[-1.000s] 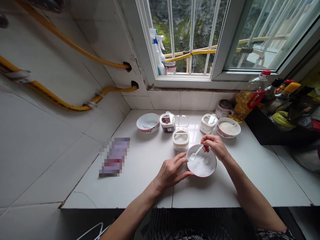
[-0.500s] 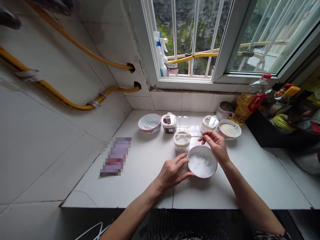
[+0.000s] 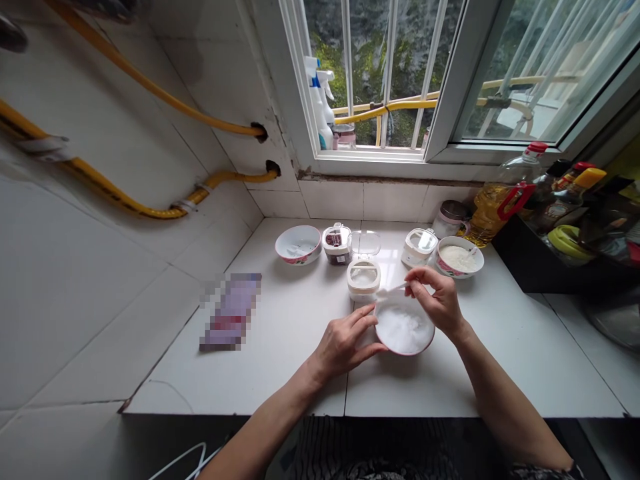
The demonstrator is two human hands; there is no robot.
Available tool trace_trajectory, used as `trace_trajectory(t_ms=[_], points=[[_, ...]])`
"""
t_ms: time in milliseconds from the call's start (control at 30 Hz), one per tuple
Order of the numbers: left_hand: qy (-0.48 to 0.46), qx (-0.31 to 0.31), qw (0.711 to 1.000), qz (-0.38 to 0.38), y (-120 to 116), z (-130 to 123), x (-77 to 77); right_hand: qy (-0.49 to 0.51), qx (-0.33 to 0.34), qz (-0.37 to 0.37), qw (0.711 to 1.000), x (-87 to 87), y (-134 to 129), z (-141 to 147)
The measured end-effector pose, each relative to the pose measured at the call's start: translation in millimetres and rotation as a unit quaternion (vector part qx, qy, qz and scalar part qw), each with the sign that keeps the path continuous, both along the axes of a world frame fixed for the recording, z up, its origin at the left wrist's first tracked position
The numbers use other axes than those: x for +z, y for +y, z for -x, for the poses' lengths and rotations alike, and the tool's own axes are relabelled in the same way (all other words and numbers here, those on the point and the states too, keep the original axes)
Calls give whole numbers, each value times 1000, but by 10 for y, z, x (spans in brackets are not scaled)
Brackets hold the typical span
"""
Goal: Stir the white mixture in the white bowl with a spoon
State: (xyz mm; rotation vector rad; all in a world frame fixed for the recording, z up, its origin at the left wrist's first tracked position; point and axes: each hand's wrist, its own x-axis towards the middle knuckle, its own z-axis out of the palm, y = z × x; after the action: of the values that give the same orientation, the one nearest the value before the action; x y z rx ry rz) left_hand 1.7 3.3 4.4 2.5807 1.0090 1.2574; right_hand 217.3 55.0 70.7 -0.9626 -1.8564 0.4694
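Note:
My left hand (image 3: 346, 343) grips the left rim of a white bowl (image 3: 410, 353) with its thumb and fingers. White granules (image 3: 404, 328), like salt or sugar, fill much of the bowl. Between thumb and fingers, my right hand (image 3: 436, 301) pinches a small white spoon (image 3: 393, 291) over the bowl's far rim. What the spoon carries is too small to tell. Just behind the bowl stands an open seasoning jar (image 3: 363, 293) with pale contents, its clear lid (image 3: 365, 243) tipped back.
A dark-filled jar (image 3: 338, 253) and a patterned bowl (image 3: 299, 257) stand further back. To the right are a lidded jar (image 3: 417, 253), a bowl of white powder (image 3: 461, 270), an oil bottle (image 3: 487, 210) and a black bottle rack (image 3: 520, 267). A blurred purple packet (image 3: 233, 313) lies left.
My right hand has brought the spoon from above the open jar down and toward me, to the bowl's rim. My left hand keeps its grip on the bowl.

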Motion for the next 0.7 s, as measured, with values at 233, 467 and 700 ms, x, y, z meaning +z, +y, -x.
trace_trajectory(t_ms=[233,467,700], points=[[-2,-5,1000,5,-7,-2,16,-111,14,14,994,-29,18,-19],[-1,-3,1000,10,-12,-3,18,-118,30,77,990,-110,-13,89],[-9,-9,1000,11,-4,0,2,54,37,268,961,-53,51,27]])
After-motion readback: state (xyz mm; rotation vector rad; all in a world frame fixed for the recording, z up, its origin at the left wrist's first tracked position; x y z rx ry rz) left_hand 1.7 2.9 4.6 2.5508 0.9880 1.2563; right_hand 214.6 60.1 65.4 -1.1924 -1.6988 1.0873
